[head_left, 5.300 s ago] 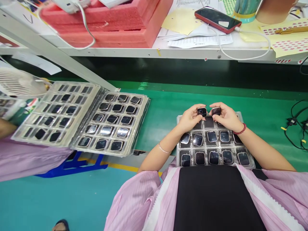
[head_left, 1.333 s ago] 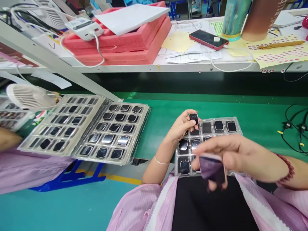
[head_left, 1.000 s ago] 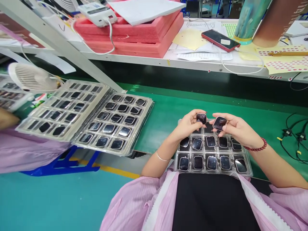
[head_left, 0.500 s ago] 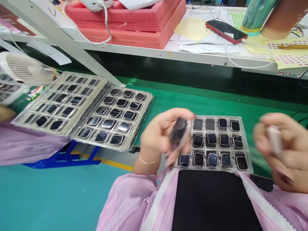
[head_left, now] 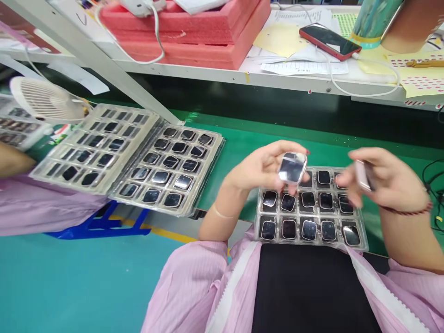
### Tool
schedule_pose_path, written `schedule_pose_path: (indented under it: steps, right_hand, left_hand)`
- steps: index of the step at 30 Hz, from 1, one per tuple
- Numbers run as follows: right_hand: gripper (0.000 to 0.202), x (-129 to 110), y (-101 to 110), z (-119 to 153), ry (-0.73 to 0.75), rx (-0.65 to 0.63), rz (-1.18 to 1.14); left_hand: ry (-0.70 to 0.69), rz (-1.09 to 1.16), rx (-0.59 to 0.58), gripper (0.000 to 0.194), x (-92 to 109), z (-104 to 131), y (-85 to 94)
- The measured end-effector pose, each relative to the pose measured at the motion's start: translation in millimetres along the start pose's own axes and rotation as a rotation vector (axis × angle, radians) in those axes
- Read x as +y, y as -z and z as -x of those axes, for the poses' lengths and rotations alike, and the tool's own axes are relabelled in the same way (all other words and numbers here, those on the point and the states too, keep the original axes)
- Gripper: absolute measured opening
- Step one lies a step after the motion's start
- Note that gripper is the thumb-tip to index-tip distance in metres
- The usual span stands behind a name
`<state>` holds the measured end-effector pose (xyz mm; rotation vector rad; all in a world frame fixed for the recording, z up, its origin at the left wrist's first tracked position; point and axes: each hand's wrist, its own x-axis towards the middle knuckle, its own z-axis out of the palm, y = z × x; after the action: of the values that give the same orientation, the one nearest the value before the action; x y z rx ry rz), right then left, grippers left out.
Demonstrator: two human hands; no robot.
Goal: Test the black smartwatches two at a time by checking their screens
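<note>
My left hand pinches a square watch-like piece with a glossy dark face and pale rim, above the back of a clear compartment tray. Over the tray's right side, my right hand grips a second piece seen nearly edge-on, pale on its near side and dark behind; it is slightly blurred. Dark square watch pieces, such as one at the front right, lie in the tray's compartments. Both hands hide parts of the back row.
Stacked clear trays of similar pieces stand on the green bench at left, near a white fan. Another person's arm is at far left. A white shelf behind carries red foam, papers and a phone.
My left hand has moved right and up, and its piece now shows its glossy face. My right hand has moved left and up over the tray, its piece turned. The view has shifted slightly.
</note>
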<state>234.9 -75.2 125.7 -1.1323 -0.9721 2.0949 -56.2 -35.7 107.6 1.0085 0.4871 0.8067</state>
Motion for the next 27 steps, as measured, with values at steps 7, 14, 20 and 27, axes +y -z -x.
schedule_pose_path:
  steps: [7, 14, 20, 27]
  right_hand:
    - [0.045, 40.0, 35.3, -85.8, 0.441, 0.17, 0.364]
    - [0.042, 58.1, 41.1, -98.1, 0.476, 0.158, 0.385]
    - [0.044, 62.8, 42.6, -100.8, 0.469, 0.151, 0.391]
    - [0.045, 64.8, 40.9, -99.0, 0.475, 0.149, 0.434]
  left_hand:
    - [0.089, -0.379, 0.129, 0.042, -72.0, -75.5, 34.8]
    - [0.019, -0.416, 0.18, 0.035, -87.2, -70.7, 30.2]
    - [-0.026, -0.381, 0.196, 0.035, -90.1, -70.5, 31.5]
    - [-0.038, -0.404, 0.213, 0.037, -92.6, -68.4, 32.7]
